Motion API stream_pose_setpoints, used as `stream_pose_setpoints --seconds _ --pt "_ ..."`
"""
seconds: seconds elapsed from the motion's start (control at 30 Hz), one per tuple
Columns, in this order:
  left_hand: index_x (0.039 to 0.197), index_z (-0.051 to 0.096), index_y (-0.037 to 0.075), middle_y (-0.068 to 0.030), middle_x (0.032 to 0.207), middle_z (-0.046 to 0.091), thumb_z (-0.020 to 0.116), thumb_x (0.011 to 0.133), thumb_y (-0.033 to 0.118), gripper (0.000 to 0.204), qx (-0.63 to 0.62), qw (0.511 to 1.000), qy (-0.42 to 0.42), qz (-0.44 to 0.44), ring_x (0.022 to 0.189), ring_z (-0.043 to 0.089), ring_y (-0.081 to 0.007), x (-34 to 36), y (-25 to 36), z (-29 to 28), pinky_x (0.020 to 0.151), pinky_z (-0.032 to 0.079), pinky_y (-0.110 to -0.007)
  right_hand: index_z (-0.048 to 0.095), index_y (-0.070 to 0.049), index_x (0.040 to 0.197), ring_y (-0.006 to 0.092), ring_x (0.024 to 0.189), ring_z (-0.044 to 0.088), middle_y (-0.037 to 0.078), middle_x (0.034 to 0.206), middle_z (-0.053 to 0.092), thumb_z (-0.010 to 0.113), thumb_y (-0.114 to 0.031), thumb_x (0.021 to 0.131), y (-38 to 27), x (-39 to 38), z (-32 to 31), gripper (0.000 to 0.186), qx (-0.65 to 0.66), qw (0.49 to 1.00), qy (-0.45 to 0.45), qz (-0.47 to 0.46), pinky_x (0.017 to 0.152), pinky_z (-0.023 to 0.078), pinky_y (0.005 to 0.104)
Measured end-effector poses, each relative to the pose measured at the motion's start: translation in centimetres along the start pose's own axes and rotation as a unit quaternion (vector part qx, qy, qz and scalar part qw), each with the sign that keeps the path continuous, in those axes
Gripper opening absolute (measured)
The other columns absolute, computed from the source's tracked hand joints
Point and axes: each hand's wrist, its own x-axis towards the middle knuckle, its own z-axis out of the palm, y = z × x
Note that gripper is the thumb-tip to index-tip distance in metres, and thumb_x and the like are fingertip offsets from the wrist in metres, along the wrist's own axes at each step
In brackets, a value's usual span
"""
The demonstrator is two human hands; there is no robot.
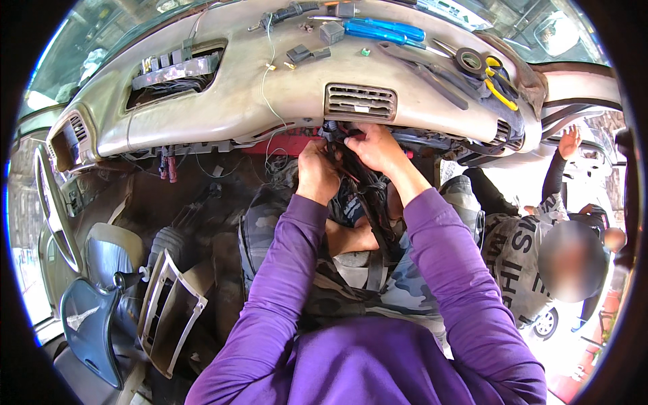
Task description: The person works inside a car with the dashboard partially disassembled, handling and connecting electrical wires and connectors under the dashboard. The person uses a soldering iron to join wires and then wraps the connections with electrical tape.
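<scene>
My left hand (318, 169) is closed around a dark wiring harness (365, 182) just below the front edge of the beige dashboard (270, 88). Beside it, my right hand (379, 150) pinches the upper part of the same bundle, near a dark connector (331, 129) under the middle air vent (361, 102). Black strands hang from both hands down between my camouflage-clad knees. Some of my fingertips are hidden behind the wires.
On the dashboard top lie blue-handled screwdrivers (385, 30), a black tape roll (470, 61), yellow-handled pliers (501, 92) and grey relays (331, 32). A beige trim frame (194, 297) and a blue-grey panel (91, 334) stand at left. A person (516, 260) is outside at right.
</scene>
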Motion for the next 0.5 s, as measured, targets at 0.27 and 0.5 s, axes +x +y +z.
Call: stream_pose_setpoints --seconds 0.27,0.5 --pt "0.102 0.061 0.005 -0.0051 0.101 0.065 0.046 0.099 0.020 0.021 0.102 0.990 -0.080 0.060 0.094 0.064 -0.0220 1.3 -2.2 -6.1 0.084 0.051 -0.034 0.067 -0.009 0.121 0.0422 0.100 0.067 0.019 0.114 0.069 0.071 -0.027 0.089 -3.4 -2.5 2.6 0.037 -0.030 0.984 0.067 -0.160 0.087 0.054 0.0477" --pt "0.091 0.063 0.005 -0.0062 0.082 0.065 0.044 0.098 0.018 0.024 -0.070 0.993 0.090 -0.044 0.070 0.060 -0.0194 -1.2 0.2 0.2 0.069 0.049 -0.032 0.067 -0.002 0.110 0.0200 0.071 0.066 0.009 0.084 0.070 0.061 -0.017 0.101 -1.5 -0.9 0.6 0.018 0.266 0.955 0.068 0.110 0.067 0.054 0.0327"
